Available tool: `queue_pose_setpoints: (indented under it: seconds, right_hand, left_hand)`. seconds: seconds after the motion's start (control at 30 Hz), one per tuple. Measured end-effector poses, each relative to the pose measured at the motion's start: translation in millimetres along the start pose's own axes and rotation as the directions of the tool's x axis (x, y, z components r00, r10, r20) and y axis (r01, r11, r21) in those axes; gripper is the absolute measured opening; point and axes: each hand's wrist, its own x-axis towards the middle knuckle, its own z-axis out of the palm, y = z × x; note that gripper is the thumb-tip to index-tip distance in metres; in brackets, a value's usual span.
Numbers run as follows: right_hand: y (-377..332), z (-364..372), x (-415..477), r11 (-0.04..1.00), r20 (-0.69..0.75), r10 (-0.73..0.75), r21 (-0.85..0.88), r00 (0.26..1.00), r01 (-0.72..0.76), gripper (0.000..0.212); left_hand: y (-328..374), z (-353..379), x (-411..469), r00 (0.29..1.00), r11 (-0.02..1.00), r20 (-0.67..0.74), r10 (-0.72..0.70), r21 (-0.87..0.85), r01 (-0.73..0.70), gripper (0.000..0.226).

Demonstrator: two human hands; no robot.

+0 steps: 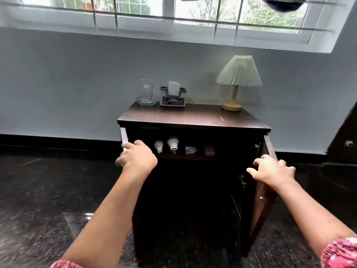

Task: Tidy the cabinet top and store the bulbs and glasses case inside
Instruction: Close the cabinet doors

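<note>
**Both doors in hand, bulbs already shelved**

My left hand (135, 155) curls its fingers round the left door (123, 139); my right hand (274, 171) grips the right door (264, 190), likely to swing both shut. Farther in, two bulbs (167, 147) and the glasses case (209, 150) lie on the shelf. Glass (146, 93), tissue holder (172, 97) and lamp (236, 82) line the top's far edge.

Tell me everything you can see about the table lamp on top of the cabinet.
The table lamp stands upright at the back right corner of the dark wooden cabinet top, close to the grey wall. It has a cream pleated cone-shaped shade, a slim pale stem that looks like wood, and a round flat base of the same tone resting on the surface. It appears unlit. Nothing else touches it; the tissue holder and the glass sit well to its left. No cord is visible.
</note>
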Motion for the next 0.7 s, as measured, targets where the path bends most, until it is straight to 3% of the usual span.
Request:
queue_pose_setpoints:
  seconds: [0.07,0.2,0.4,0.6,0.7]
  right_hand:
    - [1.7,1.8,-2.4,0.998,-0.002,0.001,0.061,1.000,-0.001,0.036]
    - [-0.8,5.0,-2.9,0.993,-0.064,-0.014,0.114,0.998,0.021,0.033]
    - [-22.9,16.4,-4.2,0.959,-0.191,-0.127,0.228,0.973,0.170,0.027]
    - [-46.4,35.9,2.1,0.924,-0.273,-0.252,0.218,0.929,0.314,0.038]
    - [-55.0,50.2,12.5,0.898,-0.398,-0.354,0.108,0.847,0.426,0.049]
  left_hand:
    - [-2.2,2.7,-3.8,1.000,1.000,0.020,0.012,0.009,-0.012,0.052]
    - [-3.6,11.0,-11.9,0.989,0.995,-0.112,0.095,-0.027,-0.099,0.037]
    - [13.6,31.4,-18.7,0.962,0.950,-0.184,0.203,-0.200,-0.239,0.026]
    - [38.3,73.8,-9.5,0.927,0.885,-0.185,0.326,-0.286,-0.368,0.058]
    - [47.1,90.4,2.4,0.875,0.857,-0.235,0.423,-0.210,-0.470,0.067]
